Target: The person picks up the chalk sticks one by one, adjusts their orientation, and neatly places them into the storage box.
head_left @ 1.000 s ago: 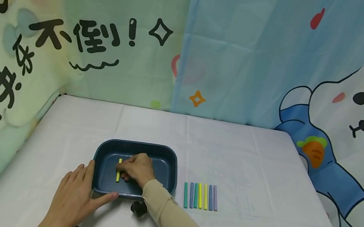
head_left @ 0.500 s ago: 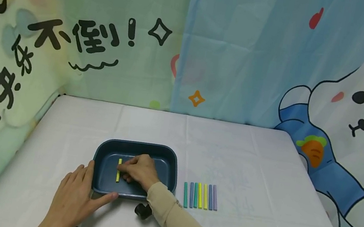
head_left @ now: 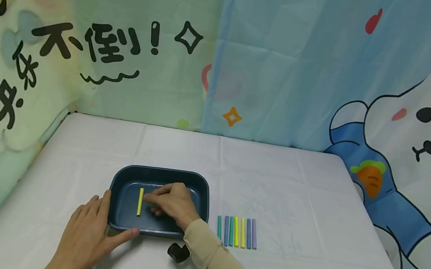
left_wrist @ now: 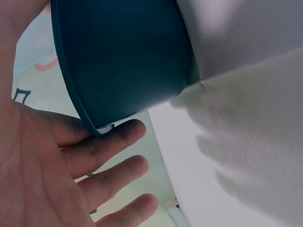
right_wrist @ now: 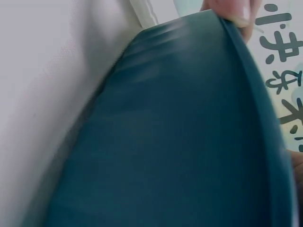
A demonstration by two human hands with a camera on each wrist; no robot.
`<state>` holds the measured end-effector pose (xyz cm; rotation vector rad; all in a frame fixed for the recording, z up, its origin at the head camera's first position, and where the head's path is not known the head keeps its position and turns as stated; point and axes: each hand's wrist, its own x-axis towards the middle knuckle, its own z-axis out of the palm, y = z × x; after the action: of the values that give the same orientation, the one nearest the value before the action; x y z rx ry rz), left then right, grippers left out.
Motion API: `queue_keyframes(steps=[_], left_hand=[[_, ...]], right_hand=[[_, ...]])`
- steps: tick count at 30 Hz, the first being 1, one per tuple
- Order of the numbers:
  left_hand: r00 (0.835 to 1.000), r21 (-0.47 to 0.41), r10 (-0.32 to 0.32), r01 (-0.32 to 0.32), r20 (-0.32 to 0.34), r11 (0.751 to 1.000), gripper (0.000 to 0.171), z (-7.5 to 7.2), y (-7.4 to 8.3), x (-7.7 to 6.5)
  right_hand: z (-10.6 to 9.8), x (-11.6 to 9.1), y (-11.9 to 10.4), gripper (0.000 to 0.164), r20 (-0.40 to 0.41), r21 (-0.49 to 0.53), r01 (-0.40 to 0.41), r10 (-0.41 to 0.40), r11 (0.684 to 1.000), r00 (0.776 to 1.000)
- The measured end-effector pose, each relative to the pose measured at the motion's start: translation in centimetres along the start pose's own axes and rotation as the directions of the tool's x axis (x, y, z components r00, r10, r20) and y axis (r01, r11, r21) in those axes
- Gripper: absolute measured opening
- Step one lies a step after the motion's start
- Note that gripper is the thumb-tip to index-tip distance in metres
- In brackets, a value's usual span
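Note:
A yellow chalk stick (head_left: 140, 202) lies upright in the picture, in the left part of a dark blue tray (head_left: 159, 233). My right hand (head_left: 173, 202) is over the tray, its fingertips just right of the chalk with a thin gap between; its fingers are loosely bent and hold nothing. Against the tray's left end rests my left hand (head_left: 88, 227), fingers stretched along the side and thumb at the near left corner. In the left wrist view the left fingers (left_wrist: 113, 179) touch the tray's outer wall (left_wrist: 118, 56). The tray wall (right_wrist: 165, 127) hides the right fingers in the right wrist view.
To the tray's right, a row of several chalk sticks (head_left: 237, 232) in green, blue, yellow and purple lies on the white tablecloth (head_left: 311, 223). A black wrist camera (head_left: 178, 253) hangs below the right wrist. Printed curtains (head_left: 285, 61) stand behind the table.
My right hand has drawn back slightly to the right, its fingertips coming away from the yellow chalk, which stays in place. The left hand and tray have not moved.

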<state>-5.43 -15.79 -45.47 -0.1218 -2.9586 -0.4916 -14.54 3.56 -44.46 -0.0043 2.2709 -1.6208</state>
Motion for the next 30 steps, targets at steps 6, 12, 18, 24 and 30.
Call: queue_keyframes(steps=[6,12,18,24,30], left_hand=[[1.000,-0.004,-0.004,0.004,0.011,1.000,0.119,0.0,0.0,-0.1],[0.999,-0.005,-0.020,0.020,0.033,1.000,0.121,-0.1,0.1,0.0],[1.000,-0.009,-0.017,0.018,0.025,1.000,0.121,-0.1,0.1,0.0],[1.000,-0.005,-0.015,0.015,0.012,1.000,0.120,0.0,0.1,0.1],[1.000,-0.003,0.001,-0.001,-0.011,1.000,0.119,0.0,0.0,0.0]], right_hand=[[-1.2,-0.8,-0.3,0.028,0.014,0.006,0.017,-0.017,1.000,1.000],[-2.8,-1.6,-0.6,0.034,0.027,0.030,0.066,-0.067,0.997,0.997],[-4.8,-2.7,-0.8,0.037,0.042,0.075,0.096,-0.099,0.993,0.994],[-6.6,-3.6,-0.5,0.035,0.022,0.069,0.109,-0.110,0.992,0.994],[-8.4,-4.5,-0.1,0.036,-0.007,0.104,0.098,-0.098,0.990,0.995]])
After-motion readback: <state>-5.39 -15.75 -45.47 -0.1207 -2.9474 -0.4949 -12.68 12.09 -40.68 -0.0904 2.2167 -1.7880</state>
